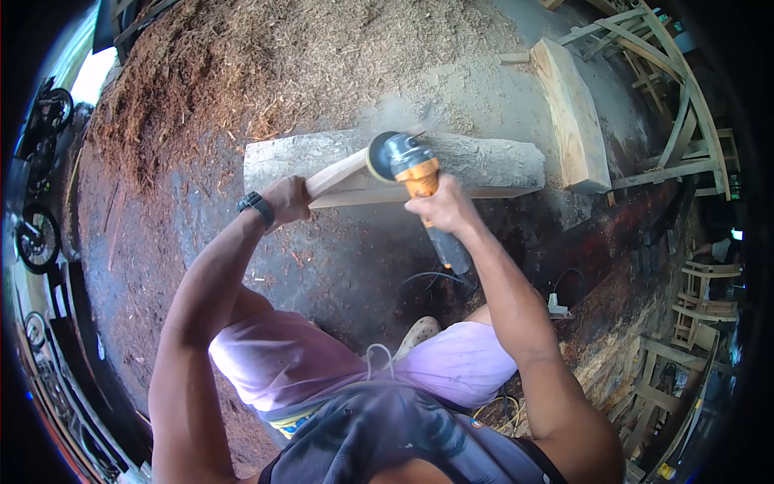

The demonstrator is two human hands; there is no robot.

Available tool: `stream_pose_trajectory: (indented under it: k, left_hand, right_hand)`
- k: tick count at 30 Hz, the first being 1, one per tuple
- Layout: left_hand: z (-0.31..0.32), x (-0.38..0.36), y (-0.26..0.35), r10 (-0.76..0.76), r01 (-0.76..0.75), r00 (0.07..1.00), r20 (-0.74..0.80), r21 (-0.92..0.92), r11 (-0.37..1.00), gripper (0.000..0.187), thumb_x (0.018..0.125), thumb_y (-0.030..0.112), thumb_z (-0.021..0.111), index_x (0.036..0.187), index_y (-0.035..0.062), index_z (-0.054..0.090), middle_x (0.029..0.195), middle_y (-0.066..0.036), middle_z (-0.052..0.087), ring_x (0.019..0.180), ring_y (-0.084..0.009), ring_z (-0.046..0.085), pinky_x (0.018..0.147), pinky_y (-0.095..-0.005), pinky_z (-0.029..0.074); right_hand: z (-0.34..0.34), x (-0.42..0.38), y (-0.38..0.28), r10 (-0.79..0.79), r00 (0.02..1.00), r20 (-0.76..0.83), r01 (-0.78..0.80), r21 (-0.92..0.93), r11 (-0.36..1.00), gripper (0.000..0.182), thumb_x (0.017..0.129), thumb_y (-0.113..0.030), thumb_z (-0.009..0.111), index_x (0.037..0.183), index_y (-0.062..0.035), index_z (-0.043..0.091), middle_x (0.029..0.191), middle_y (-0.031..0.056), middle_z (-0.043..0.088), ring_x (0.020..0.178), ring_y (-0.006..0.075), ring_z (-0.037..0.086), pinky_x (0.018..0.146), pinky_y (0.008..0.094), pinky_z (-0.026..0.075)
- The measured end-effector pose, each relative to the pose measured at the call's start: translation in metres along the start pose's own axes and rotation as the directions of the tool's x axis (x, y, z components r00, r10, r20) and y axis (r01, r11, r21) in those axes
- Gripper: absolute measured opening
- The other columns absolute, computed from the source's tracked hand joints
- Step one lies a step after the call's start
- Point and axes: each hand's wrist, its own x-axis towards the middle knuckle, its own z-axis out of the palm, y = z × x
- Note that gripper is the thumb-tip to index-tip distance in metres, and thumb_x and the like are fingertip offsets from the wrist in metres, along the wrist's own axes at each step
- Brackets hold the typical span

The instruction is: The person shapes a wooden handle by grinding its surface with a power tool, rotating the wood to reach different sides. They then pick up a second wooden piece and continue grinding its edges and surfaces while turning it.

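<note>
My right hand (pixel 447 208) is wrapped round the orange and black body of an angle grinder (pixel 419 173). The grinder's round disc (pixel 380 156) meets the far end of a pale wooden strip (pixel 337 173), and dust hangs just beyond it. My left hand (pixel 287 200), with a watch on the wrist, is closed round the near end of that strip. Under the strip and the grinder lies a rough grey log (pixel 492 161) with a flat sawn side. The fingers of my left hand are partly hidden behind the strip.
Wood shavings (pixel 322 64) are heaped on the floor beyond the log. A squared timber (pixel 572 121) lies at the right, beside wooden frames (pixel 685 105). A cable (pixel 435 275) runs near my feet, by a white socket block (pixel 556 306). Motorbikes (pixel 39 238) stand far left.
</note>
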Motion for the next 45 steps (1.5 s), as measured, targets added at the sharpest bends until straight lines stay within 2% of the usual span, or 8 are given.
stream_pose_trajectory:
  k: [9, 11, 18, 25, 30, 37, 38, 45]
  left_hand:
    - [0.001, 0.000, 0.000, 0.001, -0.001, 1.000, -0.027, 0.009, 1.000, 0.036, 0.064, 0.019, 0.085, 0.094, 0.0039, 0.073, 0.091, -0.019, 0.075, 0.090, -0.0346, 0.074, 0.079, -0.0423, 0.057]
    - [0.000, -0.001, 0.002, 0.002, -0.002, 1.000, -0.025, 0.015, 1.000, 0.035, 0.064, 0.019, 0.083, 0.094, 0.0039, 0.073, 0.092, -0.019, 0.075, 0.090, -0.0350, 0.074, 0.079, -0.0427, 0.057]
    - [0.002, -0.002, 0.002, 0.004, -0.003, 1.000, -0.027, 0.022, 1.000, 0.031, 0.066, 0.019, 0.080, 0.093, 0.0047, 0.073, 0.090, -0.020, 0.075, 0.088, -0.0363, 0.073, 0.077, -0.0434, 0.057]
    - [0.001, 0.001, -0.001, 0.017, -0.015, 0.999, -0.046, 0.036, 0.999, 0.030, 0.066, 0.018, 0.079, 0.092, 0.0048, 0.073, 0.090, -0.020, 0.074, 0.088, -0.0365, 0.073, 0.078, -0.0441, 0.057]
    - [0.000, 0.001, -0.001, 0.024, -0.022, 0.999, -0.038, 0.046, 0.999, 0.033, 0.066, 0.019, 0.079, 0.095, 0.0035, 0.073, 0.089, -0.020, 0.075, 0.088, -0.0357, 0.073, 0.078, -0.0427, 0.057]
    - [-0.003, -0.001, 0.000, 0.045, -0.036, 0.994, 0.096, -0.093, 0.995, 0.040, 0.067, 0.019, 0.076, 0.101, -0.0016, 0.073, 0.086, -0.019, 0.075, 0.083, -0.0307, 0.073, 0.075, -0.0400, 0.057]
    - [-0.006, -0.004, 0.004, 0.028, -0.011, 0.989, 0.147, -0.115, 0.993, 0.040, 0.067, 0.019, 0.074, 0.101, -0.0021, 0.072, 0.085, -0.019, 0.074, 0.081, -0.0299, 0.073, 0.074, -0.0398, 0.057]
    - [-0.008, -0.001, 0.001, 0.021, 0.011, 0.974, 0.225, -0.142, 0.990, 0.039, 0.066, 0.018, 0.071, 0.100, -0.0033, 0.072, 0.082, -0.016, 0.074, 0.078, -0.0268, 0.072, 0.071, -0.0384, 0.055]
  right_hand:
    - [-0.018, 0.010, 0.016, 0.147, 0.988, -0.042, -0.140, 0.146, 0.979, 0.029, 0.074, -0.021, 0.082, 0.092, -0.0005, 0.072, 0.079, 0.0076, 0.070, 0.069, 0.0175, 0.068, 0.064, 0.0356, 0.055]
    - [0.000, -0.002, 0.001, -0.054, 0.999, -0.002, 0.054, 0.134, 0.990, 0.033, 0.073, -0.023, 0.082, 0.095, -0.0005, 0.071, 0.076, 0.0091, 0.070, 0.068, 0.0177, 0.069, 0.064, 0.0354, 0.056]
    - [0.037, -0.009, -0.004, -0.144, 0.988, 0.054, 0.146, -0.045, 0.988, 0.049, 0.069, -0.029, 0.082, 0.104, 0.0037, 0.069, 0.083, 0.0158, 0.073, 0.076, 0.0251, 0.073, 0.072, 0.0395, 0.057]
    - [-0.013, 0.019, 0.019, 0.105, 0.994, -0.037, -0.101, 0.104, 0.989, 0.039, 0.067, -0.028, 0.083, 0.095, -0.0029, 0.075, 0.087, 0.0156, 0.076, 0.083, 0.0270, 0.075, 0.075, 0.0398, 0.058]
    - [-0.033, 0.027, 0.034, 0.130, 0.987, -0.089, -0.117, 0.142, 0.983, 0.026, 0.074, -0.016, 0.081, 0.094, -0.0019, 0.072, 0.082, 0.0072, 0.071, 0.072, 0.0156, 0.068, 0.064, 0.0336, 0.055]
    - [0.027, -0.015, -0.019, -0.122, 0.991, 0.055, 0.122, -0.002, 0.992, 0.049, 0.068, -0.029, 0.083, 0.103, 0.0021, 0.070, 0.087, 0.0174, 0.073, 0.082, 0.0273, 0.073, 0.076, 0.0399, 0.058]
    - [0.028, -0.020, -0.025, -0.084, 0.986, 0.147, 0.085, -0.003, 0.996, 0.048, 0.068, -0.028, 0.080, 0.104, 0.0006, 0.069, 0.097, 0.0249, 0.073, 0.093, 0.0384, 0.073, 0.083, 0.0447, 0.058]
    - [0.022, -0.014, 0.003, -0.089, 0.995, 0.034, 0.090, -0.049, 0.995, 0.046, 0.067, -0.032, 0.080, 0.099, 0.0013, 0.070, 0.091, 0.0244, 0.074, 0.090, 0.0392, 0.074, 0.081, 0.0447, 0.058]
